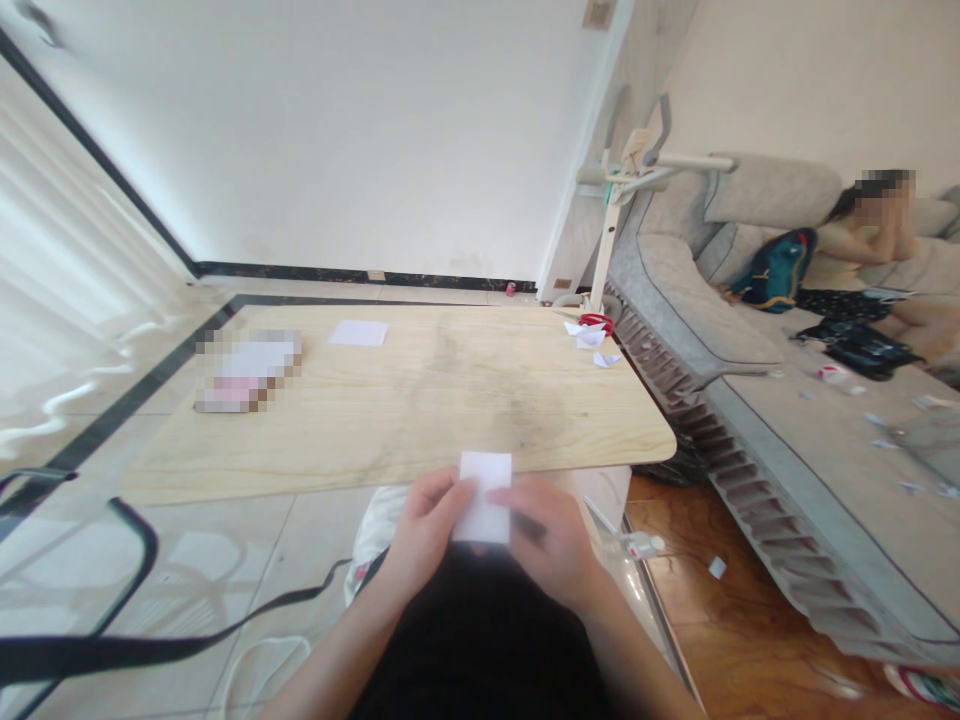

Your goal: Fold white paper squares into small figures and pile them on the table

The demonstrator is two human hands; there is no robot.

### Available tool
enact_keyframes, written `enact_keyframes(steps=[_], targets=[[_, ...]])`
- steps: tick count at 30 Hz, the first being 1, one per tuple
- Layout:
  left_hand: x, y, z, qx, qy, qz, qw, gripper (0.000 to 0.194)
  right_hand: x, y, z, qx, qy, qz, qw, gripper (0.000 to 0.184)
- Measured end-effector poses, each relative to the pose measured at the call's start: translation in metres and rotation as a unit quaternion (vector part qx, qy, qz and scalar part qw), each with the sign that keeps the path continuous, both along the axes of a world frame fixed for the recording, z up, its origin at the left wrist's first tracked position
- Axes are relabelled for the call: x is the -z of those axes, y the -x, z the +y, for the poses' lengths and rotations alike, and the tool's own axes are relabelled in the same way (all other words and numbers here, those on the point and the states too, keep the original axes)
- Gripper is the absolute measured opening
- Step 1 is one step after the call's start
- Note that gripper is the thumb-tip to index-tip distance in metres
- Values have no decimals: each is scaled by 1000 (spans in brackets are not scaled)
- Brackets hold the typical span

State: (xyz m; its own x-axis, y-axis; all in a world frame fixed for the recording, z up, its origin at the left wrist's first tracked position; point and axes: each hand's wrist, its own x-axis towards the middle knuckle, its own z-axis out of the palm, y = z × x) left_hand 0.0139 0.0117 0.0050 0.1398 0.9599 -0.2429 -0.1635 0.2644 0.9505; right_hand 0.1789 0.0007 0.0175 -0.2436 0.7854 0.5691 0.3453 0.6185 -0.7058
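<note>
A small white rectangle of paper (pixel 484 512), apparently folded, is held upright in front of my lap at the near edge of the table. My left hand (pixel 433 515) pinches its left side, thumb on the face. From the right, my right hand (pixel 551 530) grips the other side, with a fingertip lying across the paper. Farther off on the table lies a flat stack of white paper (pixel 358 333). Folded white paper pieces (pixel 589 337) sit at the far right corner beside red-handled scissors (pixel 598 322).
The pale wooden table (pixel 375 420) has a blurred-out object (pixel 251 370) at its left. On the right a grey sofa (pixel 750 400) runs alongside, with a seated person (pixel 855 240) and a backpack (pixel 780 270). A black strap (pixel 187 640) hangs at lower left.
</note>
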Motion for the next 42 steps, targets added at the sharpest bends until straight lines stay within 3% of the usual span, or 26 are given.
enact_keyframes(steps=[4,8,14,18,21,28,35,42], targets=[[-3,2,-1,0,-8,24,1000,32,2,0,-1,6,11,-4,1000,26],[-5,3,0,-15,-65,24,997,21,7,-1,-1,21,28,12,999,29],[4,7,-3,30,-136,-77,987,39,9,-2,1,67,53,54,995,25],[8,12,-4,88,-203,22,975,23,9,-3,1,53,76,95,991,23],[7,14,-2,91,-251,101,958,17,10,-3,1,43,89,114,989,22],[10,14,-1,101,-229,116,961,19,10,-1,-1,32,96,126,987,23],[13,17,2,85,-288,126,945,21,11,-2,0,28,91,151,984,22],[10,18,2,71,-278,104,952,20,15,-4,-3,2,117,170,978,28]])
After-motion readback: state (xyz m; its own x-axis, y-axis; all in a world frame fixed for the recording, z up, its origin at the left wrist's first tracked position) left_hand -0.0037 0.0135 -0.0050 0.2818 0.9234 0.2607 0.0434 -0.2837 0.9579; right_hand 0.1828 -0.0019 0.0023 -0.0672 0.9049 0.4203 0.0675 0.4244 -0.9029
